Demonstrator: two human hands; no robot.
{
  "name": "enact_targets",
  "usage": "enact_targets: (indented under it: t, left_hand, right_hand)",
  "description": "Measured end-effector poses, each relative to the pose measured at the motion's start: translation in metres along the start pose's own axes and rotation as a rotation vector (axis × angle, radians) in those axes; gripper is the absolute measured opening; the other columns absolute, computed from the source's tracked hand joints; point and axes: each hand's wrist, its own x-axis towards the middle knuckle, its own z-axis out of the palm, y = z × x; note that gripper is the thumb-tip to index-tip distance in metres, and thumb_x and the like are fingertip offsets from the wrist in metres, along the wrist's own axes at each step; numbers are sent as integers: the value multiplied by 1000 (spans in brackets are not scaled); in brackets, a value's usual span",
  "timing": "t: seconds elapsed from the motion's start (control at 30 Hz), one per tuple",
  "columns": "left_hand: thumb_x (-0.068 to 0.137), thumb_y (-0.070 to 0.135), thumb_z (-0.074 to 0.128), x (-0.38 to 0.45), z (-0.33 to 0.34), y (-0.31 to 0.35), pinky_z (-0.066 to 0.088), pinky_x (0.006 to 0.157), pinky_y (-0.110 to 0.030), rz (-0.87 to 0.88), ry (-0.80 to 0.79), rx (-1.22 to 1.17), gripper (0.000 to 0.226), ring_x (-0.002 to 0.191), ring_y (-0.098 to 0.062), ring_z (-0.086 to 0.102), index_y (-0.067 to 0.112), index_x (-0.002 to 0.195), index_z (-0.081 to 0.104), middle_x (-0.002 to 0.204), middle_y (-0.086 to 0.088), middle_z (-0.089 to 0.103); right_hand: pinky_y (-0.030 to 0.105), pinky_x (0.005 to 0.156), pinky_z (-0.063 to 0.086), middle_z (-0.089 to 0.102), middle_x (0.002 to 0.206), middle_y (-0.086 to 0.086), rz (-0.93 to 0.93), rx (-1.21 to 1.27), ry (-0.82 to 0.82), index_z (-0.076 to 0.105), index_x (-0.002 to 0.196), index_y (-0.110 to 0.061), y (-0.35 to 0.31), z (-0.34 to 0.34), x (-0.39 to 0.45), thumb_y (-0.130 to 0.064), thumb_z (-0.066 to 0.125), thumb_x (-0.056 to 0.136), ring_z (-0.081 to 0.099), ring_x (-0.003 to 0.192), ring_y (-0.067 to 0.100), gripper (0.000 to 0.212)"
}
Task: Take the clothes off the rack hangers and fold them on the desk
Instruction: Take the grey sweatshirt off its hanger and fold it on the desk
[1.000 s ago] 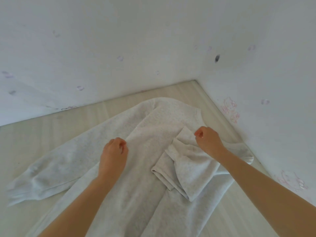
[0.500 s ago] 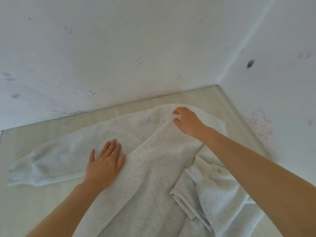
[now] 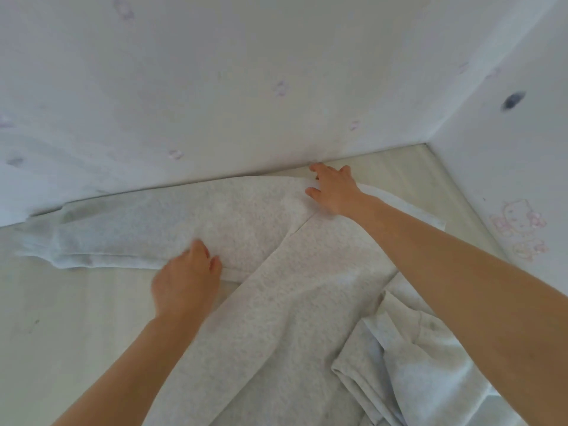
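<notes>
A light grey sweatshirt [image 3: 276, 302] lies spread on the pale wooden desk [image 3: 61, 318]. Its left sleeve [image 3: 123, 229] stretches out to the left along the back wall. The other sleeve [image 3: 415, 364] is folded in over the body at the lower right. My left hand [image 3: 184, 281] has curled fingers closed on the lower edge of the left sleeve near the armpit. My right hand [image 3: 333, 192] pinches the shoulder edge of the sweatshirt close to the wall. No rack or hangers are in view.
The desk sits in a corner between a white back wall [image 3: 215, 87] and a white right wall [image 3: 507, 179] with a faint pink cartoon sticker [image 3: 519, 226]. Bare desk shows to the left of the sweatshirt and in the far corner.
My right hand has let go of the folded sleeve and moved up to the left shoulder. My left hand went from flat on the sleeve to curled on its lower edge.
</notes>
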Motion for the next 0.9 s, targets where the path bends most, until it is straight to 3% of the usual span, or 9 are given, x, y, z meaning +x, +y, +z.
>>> enact_targets:
  t: [0.1,0.17,0.33,0.43,0.53,0.6,0.7,0.83,0.9]
  left_hand:
    - [92,58,43,-20,10,11,52,70,-37,-159,-216,-47,45,70,-24,62,21,70,58,71,-2,63]
    - [89,61,48,-21,15,19,51,65,-34,-260,-280,-191,51,65,-24,63,19,63,61,65,-3,64]
    - [87,39,66,-10,14,39,44,55,-27,-416,-295,-590,36,58,-18,59,10,69,76,65,-9,69]
    - [90,28,64,-5,15,48,49,65,-30,-441,-246,-692,28,66,-22,62,8,73,72,69,-8,67]
    - [100,28,46,0,4,52,53,74,-42,-381,-112,-795,23,79,-26,63,9,91,56,86,-7,64]
    - [103,33,37,4,-13,51,56,75,-51,-279,44,-865,22,80,-31,64,14,95,46,87,-6,58]
    - [104,33,31,-2,-45,56,53,68,-56,-91,253,-806,21,75,-39,60,14,96,37,76,-12,55]
    - [105,32,30,-52,-78,83,49,56,-45,139,309,-776,16,64,-31,57,20,96,34,70,-11,55]
    - [102,39,30,-89,-74,92,53,58,-52,191,250,-798,14,63,-28,60,28,93,33,70,-4,56]
  right_hand:
    - [41,95,37,59,114,5,-41,-35,2,55,110,-21,-3,1,5,-35,44,97,45,114,34,22]
    - [40,93,34,58,96,3,-60,14,34,52,89,-21,-4,-4,3,-30,42,99,50,106,33,16]
    - [28,83,36,60,90,4,-87,353,84,65,99,-11,0,-27,-18,-21,49,98,52,89,19,18]
    - [20,64,36,52,74,-6,-77,472,75,58,77,-22,7,-39,-30,-20,52,97,47,73,11,21]
    - [23,62,39,50,69,-4,-76,503,92,62,83,-13,14,-53,-44,-18,53,96,48,72,14,16]
    - [37,77,49,58,80,4,-82,546,112,66,93,-7,20,-65,-54,-16,53,95,53,81,17,17]
    - [48,94,48,58,89,11,-84,591,124,67,101,-1,34,-84,-79,-15,53,95,54,85,19,20]
    - [42,94,52,59,87,12,-57,734,150,66,97,6,68,-90,-123,-17,60,90,58,86,19,25]
    - [45,79,52,56,77,14,-18,762,201,64,86,9,90,-84,-154,-29,65,78,55,75,22,39]
